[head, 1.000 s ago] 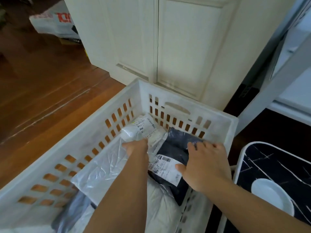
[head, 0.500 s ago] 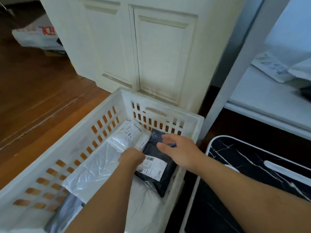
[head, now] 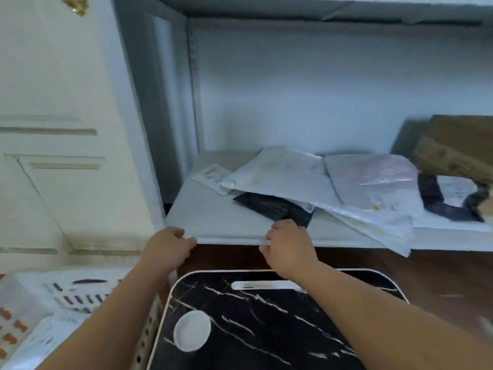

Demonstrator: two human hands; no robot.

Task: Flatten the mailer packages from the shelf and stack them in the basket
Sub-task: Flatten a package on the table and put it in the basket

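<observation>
White plastic, slotted at the sides, marks the basket (head: 24, 311) seen at the lower left, with pale mailers (head: 50, 335) lying in it. Beside it, a black marble-patterned board (head: 266, 329) is seen below the shelf (head: 213, 212). The left hand (head: 166, 248) is held at the shelf's front edge, fingers curled, and nothing is seen gripped. The right hand (head: 289, 249) is likewise placed at the front edge, loosely curled, just before a black mailer (head: 272, 208). White mailer packages (head: 320, 182) are heaped over the shelf's middle and right, one overhanging the front edge.
</observation>
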